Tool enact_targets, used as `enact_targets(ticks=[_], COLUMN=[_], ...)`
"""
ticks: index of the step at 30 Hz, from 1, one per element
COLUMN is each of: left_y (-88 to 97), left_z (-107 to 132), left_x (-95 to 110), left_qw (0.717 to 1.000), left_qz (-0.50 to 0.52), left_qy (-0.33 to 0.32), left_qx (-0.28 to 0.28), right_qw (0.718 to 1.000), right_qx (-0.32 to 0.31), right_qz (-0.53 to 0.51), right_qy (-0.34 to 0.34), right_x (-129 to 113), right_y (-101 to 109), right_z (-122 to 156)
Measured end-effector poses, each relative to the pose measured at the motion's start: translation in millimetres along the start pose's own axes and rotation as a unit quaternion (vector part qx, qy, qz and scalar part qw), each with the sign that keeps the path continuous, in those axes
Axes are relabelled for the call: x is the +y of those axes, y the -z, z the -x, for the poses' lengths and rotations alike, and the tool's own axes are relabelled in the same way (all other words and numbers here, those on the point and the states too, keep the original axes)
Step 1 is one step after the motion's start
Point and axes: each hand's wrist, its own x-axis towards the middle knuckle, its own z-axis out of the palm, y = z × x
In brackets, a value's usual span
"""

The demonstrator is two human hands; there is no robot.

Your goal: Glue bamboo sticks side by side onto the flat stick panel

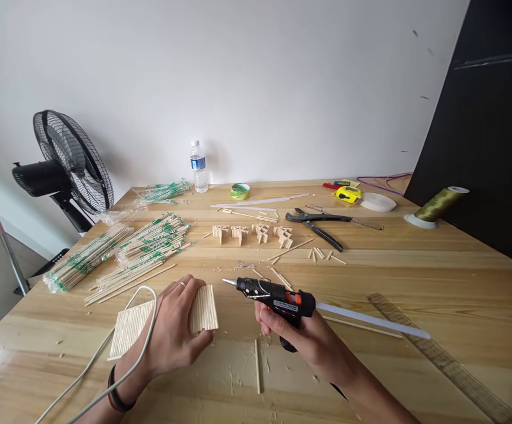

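Observation:
My left hand (172,324) grips a small panel of wooden sticks (203,309) laid side by side, the thumb at its lower edge and the fingers over the top. My right hand (295,335) is wrapped round the handle of a black hot glue gun (276,296), its nozzle pointing left toward the panel but apart from it. A long white glue stick (373,321) sticks out of the gun's back. Under my left forearm lies a second stick panel (130,330), partly hidden, with a white cord (150,330) looping over my wrist. One loose stick (258,366) lies between my hands.
Bundles of wrapped sticks (88,256) lie on the left, near a black fan (70,165). Behind my hands are small stick assemblies (239,234) and black cutting pliers (315,225). A clear ruler (450,359), thread spool (441,203), yellow tape measure (348,194) and water bottle (199,168) stand around.

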Motion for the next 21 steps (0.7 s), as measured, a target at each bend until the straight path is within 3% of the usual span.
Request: enact_targets(ticks=[5,11,21], left_y=[4.4,6.3,9.1], left_z=[-2.8,-0.8,-0.7], left_x=[2.8,1.0,2.4], left_qw=[1.0,1.0,1.0], left_qz=[0.002,-0.01,-0.016], left_qy=[0.005,-0.002,0.016], left_qx=[-0.005,0.002,-0.01], right_qw=[0.999,0.998,0.999], right_qx=[-0.048,-0.005,-0.036], right_qz=[-0.025,0.045,0.009], right_qy=[0.006,0.039,0.015], right_x=[-4.5,2.9,-5.4], right_y=[2.1,-0.7,1.2], right_z=[4.2,5.7,6.3])
